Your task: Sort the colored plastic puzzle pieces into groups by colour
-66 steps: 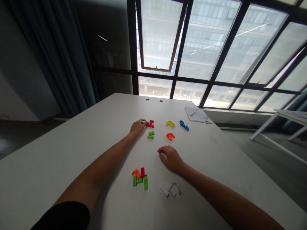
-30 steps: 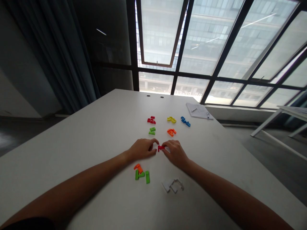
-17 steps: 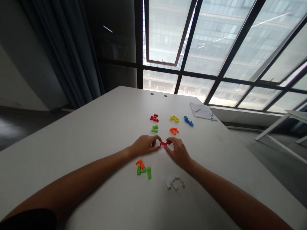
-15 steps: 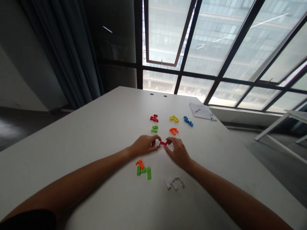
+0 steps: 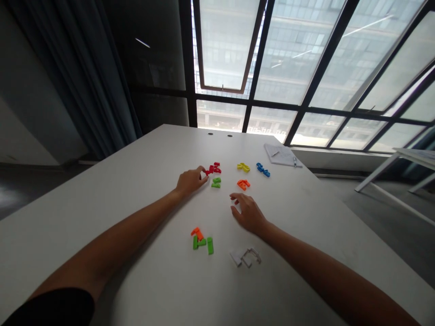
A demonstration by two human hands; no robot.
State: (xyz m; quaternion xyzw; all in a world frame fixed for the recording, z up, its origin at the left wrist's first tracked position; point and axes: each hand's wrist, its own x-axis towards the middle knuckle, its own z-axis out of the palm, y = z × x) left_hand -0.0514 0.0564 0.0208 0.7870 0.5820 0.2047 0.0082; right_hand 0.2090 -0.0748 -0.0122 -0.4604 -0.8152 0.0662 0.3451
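Note:
My left hand (image 5: 189, 180) is stretched out over the white table (image 5: 136, 190), fingers pinched on a small red piece (image 5: 207, 171) right beside the red pile (image 5: 215, 168). My right hand (image 5: 247, 211) rests on the table with its fingers apart and holds nothing; an orange pile (image 5: 243, 184) lies just beyond it. A green pile (image 5: 216, 182) sits right of my left fingertips. A yellow pile (image 5: 243, 167) and a blue pile (image 5: 263, 170) lie farther back.
Loose orange and green pieces (image 5: 202, 241) and some white pieces (image 5: 245, 257) lie near me between my forearms. A notepad with a pen (image 5: 282, 155) sits at the table's far right. Big windows stand behind the table, and another white table (image 5: 408, 158) is at right.
Both hands were pinching the red piece together at the table's middle. My left hand has carried it forward to the red pile, and my right hand has let go and opened.

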